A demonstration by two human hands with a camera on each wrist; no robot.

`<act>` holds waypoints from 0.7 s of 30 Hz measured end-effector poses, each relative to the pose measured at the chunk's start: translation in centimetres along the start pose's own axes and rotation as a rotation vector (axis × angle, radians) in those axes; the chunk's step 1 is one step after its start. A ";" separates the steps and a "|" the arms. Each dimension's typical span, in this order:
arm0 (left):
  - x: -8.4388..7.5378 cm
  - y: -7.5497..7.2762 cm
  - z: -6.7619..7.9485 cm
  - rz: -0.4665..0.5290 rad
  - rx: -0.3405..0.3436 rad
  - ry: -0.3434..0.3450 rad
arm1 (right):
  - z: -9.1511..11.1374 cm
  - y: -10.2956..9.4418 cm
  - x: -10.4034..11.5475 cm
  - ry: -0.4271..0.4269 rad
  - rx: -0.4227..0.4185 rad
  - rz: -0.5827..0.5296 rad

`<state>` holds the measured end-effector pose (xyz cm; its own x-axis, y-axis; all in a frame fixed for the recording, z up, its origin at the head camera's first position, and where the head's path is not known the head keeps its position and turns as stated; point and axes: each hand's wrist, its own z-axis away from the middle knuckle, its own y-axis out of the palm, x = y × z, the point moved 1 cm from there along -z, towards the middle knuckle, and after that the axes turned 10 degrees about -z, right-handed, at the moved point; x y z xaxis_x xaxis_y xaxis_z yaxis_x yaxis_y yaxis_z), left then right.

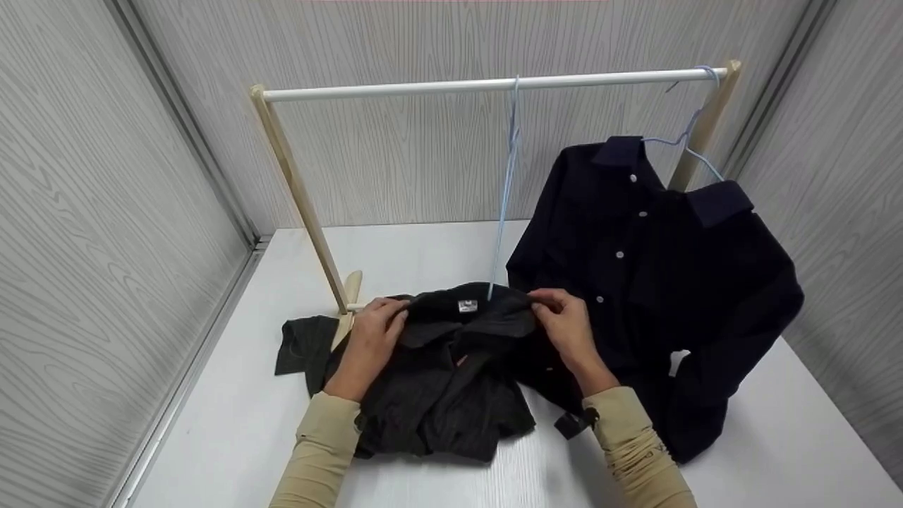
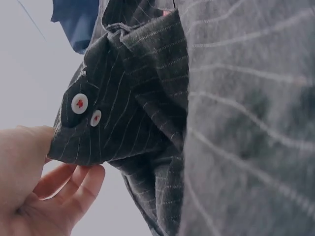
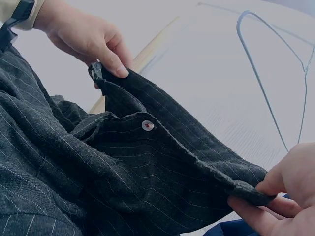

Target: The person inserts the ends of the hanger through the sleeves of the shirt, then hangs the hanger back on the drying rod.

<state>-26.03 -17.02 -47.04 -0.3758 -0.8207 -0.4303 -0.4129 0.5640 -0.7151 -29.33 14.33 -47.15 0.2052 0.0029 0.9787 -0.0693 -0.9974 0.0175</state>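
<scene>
A dark pinstriped shirt point(image 1: 437, 409) with white buttons lies bunched on the table, its collar lifted and spread, a small white label point(image 1: 468, 306) showing inside. My left hand point(image 1: 372, 339) pinches the collar's left side. In the left wrist view its fingers point(image 2: 91, 187) bend under a buttoned corner of the cloth. At the collar's other side, my right hand point(image 1: 568, 328) grips the edge; thumb and fingers meet on it in the right wrist view. Between the hands, a light blue wire hanger point(image 1: 504, 190) hangs from the rail, its lower end overlapping the neck opening.
The rack has a white rail point(image 1: 423, 88) and wooden posts point(image 1: 296, 183). A navy shirt point(image 1: 656, 282) hangs at the right on another blue hanger point(image 1: 684, 141), beside my right hand. White table point(image 1: 211, 423) shows around the garments; wood-grain panels point(image 1: 106, 212) enclose it.
</scene>
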 end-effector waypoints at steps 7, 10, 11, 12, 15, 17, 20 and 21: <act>-0.5 0.5 0.1 0.013 -0.046 -0.004 | 0.1 -0.3 -0.5 0.054 0.062 0.013; -0.5 0.4 0.2 0.023 -0.049 -0.019 | 0.2 -0.4 -0.2 0.060 0.080 0.040; -0.5 0.4 0.2 0.024 -0.052 -0.021 | 0.2 -0.4 -0.1 0.057 0.090 0.053; -0.6 0.4 0.2 0.024 -0.056 -0.020 | 0.2 -0.3 0.1 0.051 0.103 0.065; -0.6 0.4 0.2 0.018 -0.068 -0.015 | 0.1 -0.2 0.5 0.017 0.147 0.104; -0.5 0.5 0.2 0.012 -0.077 -0.008 | 0.0 -0.2 0.8 -0.010 0.162 0.130; -0.5 0.6 0.2 0.008 -0.083 -0.003 | -0.1 -0.2 1.3 -0.040 0.176 0.161; -0.5 0.6 0.2 0.009 -0.083 -0.004 | -0.1 -0.2 1.5 -0.047 0.179 0.174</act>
<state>-25.96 -16.26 -47.35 -0.3761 -0.8160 -0.4390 -0.4770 0.5767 -0.6633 -29.12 14.52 -45.69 0.2503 -0.1689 0.9533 0.0652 -0.9795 -0.1907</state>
